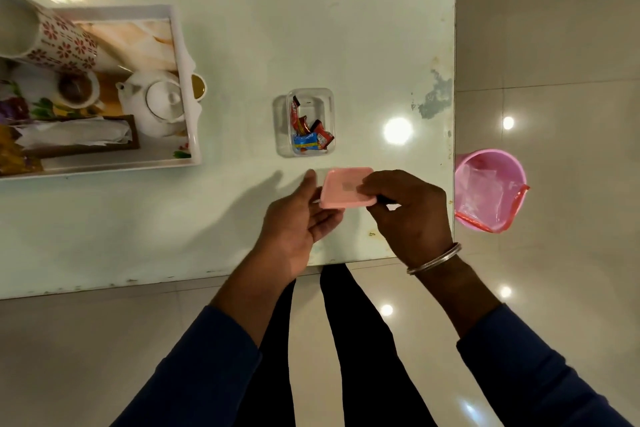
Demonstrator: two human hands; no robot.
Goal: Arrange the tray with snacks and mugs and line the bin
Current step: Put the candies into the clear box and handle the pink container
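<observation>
- Right hand [408, 208] fingers pinched on pink lid [347, 188], held near the open snack box [309, 122], likely for closing.
- Left hand [298, 225] fingers apart, steadying beneath.

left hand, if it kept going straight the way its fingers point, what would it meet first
Probably the clear snack container. The left hand points up the table, slightly right, past the edge of the pink lid that the right hand holds. Height is unclear, so it might pass above.

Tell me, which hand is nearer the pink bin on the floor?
The right hand. It holds the pink lid near the table's right edge, close to the pink bin. The left hand is farther left, beyond the lid.
</observation>
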